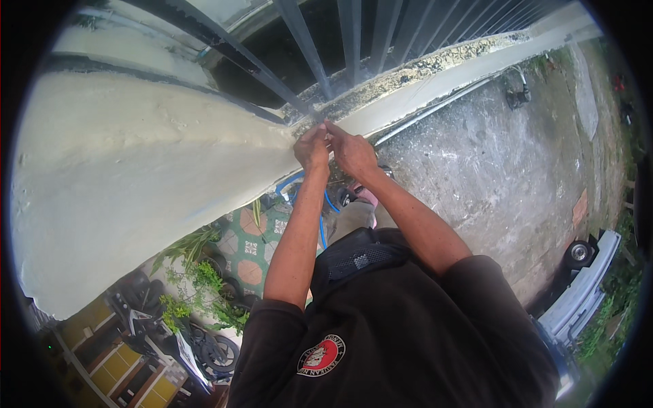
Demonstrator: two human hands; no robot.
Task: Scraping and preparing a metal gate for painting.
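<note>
My left hand (313, 147) and my right hand (354, 154) meet at the foot of a grey metal railing (299, 44), where its bars stand on a narrow ledge (423, 69). The fingers of both hands are bent and pinched, with their tips close together near the base of one bar. Whatever they grip is too small or too hidden to make out. The ledge top looks worn, with dark and pale flaking patches. Just left of my left hand is the corner of a cream wall (149, 149).
A blue hose (322, 228) hangs beside my legs. White pipe (435, 112) runs along the wall base. Below left are potted plants (204, 275), patterned tiles (248, 245) and a motorcycle (204, 350). Concrete ground (476, 183) spreads right, with a vehicle (581, 292) at the lower right.
</note>
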